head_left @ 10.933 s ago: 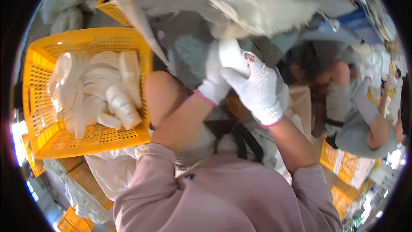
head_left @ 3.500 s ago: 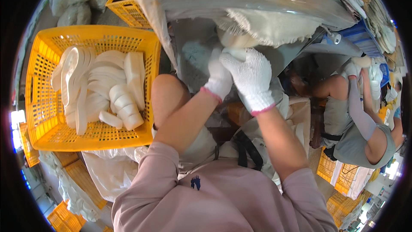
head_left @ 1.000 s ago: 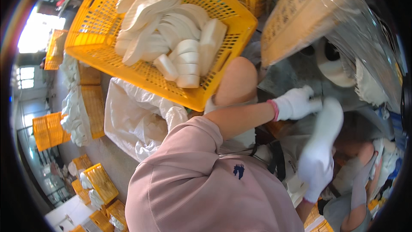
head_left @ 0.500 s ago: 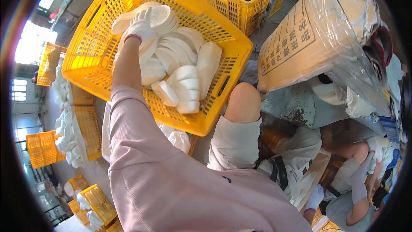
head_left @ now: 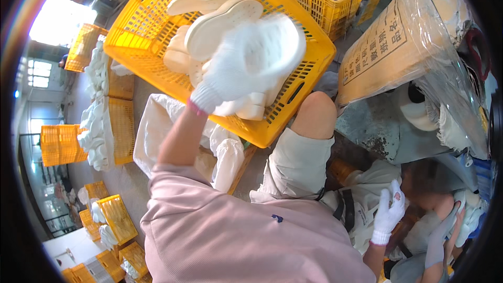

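Left hand, in its white knitted glove, is clamped on a white sole; both are blurred, so I cannot tell exactly how the fingers sit under it. For good handling of this piece, I think the grip should be firm but not hard, because the material looks light and maybe soft. It seems better to keep the sole level and to bring it clear of the loose soles without rubbing their edges. The wrist should also pass high enough over the near rim of the yellow basket.

As for the place of the held sole, it touches the left hand and extends to the right from its fingers. From the camera's side it covers the right part of the basket, while the loose soles lie more to the left and behind the hand. Further right come the bare knee, just beside the basket's corner, and then a brown carton under clear plastic.

Right hand, also gloved, is at the lower right, well apart from the held sole. Its fingers stand apart and I see nothing in them. Nearest to it is the pale cloth over the lap. At the far right, a co-worker's sleeve is visible.
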`<control>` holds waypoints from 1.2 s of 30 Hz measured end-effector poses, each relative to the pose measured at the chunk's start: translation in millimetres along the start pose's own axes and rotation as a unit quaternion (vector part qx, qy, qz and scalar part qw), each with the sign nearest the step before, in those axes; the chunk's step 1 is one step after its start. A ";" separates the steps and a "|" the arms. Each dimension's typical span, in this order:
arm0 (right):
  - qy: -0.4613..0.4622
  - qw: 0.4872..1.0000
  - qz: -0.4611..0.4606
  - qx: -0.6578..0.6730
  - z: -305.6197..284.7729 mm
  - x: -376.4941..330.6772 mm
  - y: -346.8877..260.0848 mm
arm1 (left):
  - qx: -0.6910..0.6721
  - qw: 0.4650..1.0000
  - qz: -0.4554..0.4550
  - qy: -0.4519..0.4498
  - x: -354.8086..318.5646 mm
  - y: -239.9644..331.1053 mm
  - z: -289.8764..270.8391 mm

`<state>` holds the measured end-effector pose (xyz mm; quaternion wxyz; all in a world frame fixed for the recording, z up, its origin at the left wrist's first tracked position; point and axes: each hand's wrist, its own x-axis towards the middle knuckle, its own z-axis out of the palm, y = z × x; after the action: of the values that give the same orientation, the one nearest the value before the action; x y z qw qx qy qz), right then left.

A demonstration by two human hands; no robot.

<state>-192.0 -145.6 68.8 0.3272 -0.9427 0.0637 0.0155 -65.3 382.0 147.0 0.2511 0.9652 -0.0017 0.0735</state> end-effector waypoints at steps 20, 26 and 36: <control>0.222 0.905 0.101 0.347 -52.2 9.1 -55.0 | -0.815 0.452 -0.203 -0.301 21.3 325.1 367.5; 0.155 0.937 0.020 0.314 -39.0 153.5 1.8 | -0.662 0.629 -0.278 -0.298 122.4 251.7 386.1; 0.228 0.952 0.000 0.203 -23.8 139.0 -16.2 | -0.547 0.690 0.130 -0.456 57.4 204.9 343.8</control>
<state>-52.4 -163.0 87.6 0.4886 -0.8347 0.1387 -0.2128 31.7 38.2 -42.2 0.6906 0.5621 -0.2809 -0.3580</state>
